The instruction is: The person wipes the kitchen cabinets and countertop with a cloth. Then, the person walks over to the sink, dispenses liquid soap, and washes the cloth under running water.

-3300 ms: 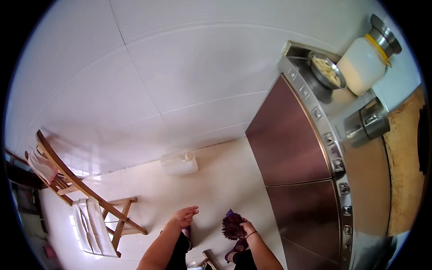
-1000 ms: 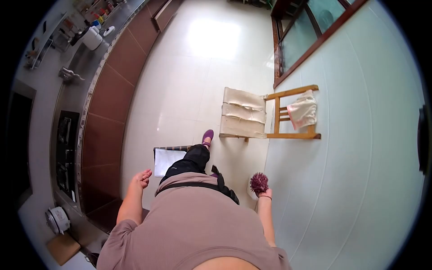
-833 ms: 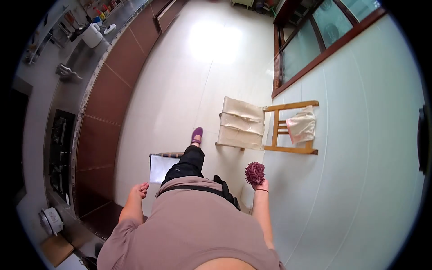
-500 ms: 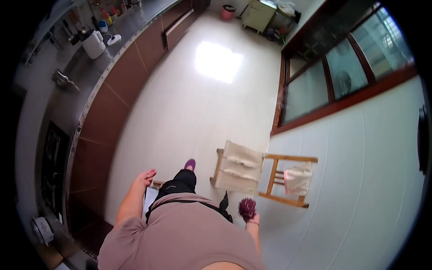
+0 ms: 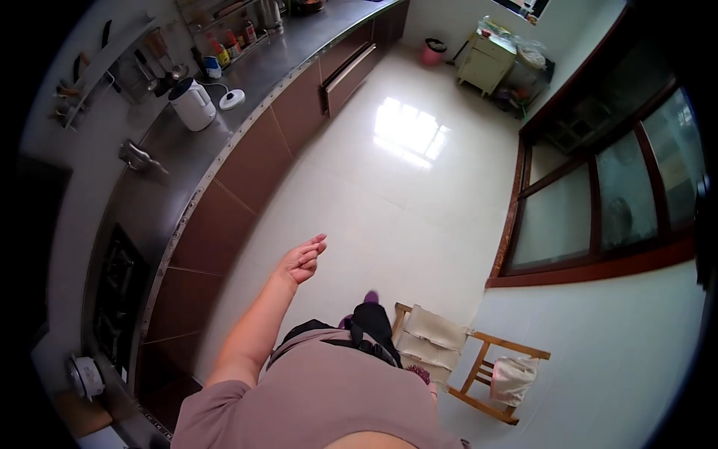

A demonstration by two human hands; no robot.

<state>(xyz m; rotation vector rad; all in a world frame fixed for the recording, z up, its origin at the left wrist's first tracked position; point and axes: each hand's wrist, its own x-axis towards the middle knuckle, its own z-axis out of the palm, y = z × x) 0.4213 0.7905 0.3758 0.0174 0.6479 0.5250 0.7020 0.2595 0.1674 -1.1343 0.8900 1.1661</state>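
My left hand (image 5: 303,260) is raised over the floor in the middle, its fingers loosely bent and partly apart, with nothing in them. Low on the other side, a purple spiky bundle (image 5: 420,373) shows beside my shirt, in front of the chair seat. Just a sliver of my right hand (image 5: 432,388) is visible at the bundle's lower end; the shirt hides most of that hand and arm.
A wooden chair (image 5: 434,334) with a cloth on its back stands by the right wall. Brown cabinets (image 5: 243,165) line the left under a steel counter with a white kettle (image 5: 192,105) and stove (image 5: 116,299). A pale cabinet (image 5: 486,63) and pink bin (image 5: 433,52) stand far ahead.
The view has turned from the wall corner toward the length of the room. My left hand has risen forward; my right hand and the purple bundle have dropped lower, now largely hidden by the shirt.
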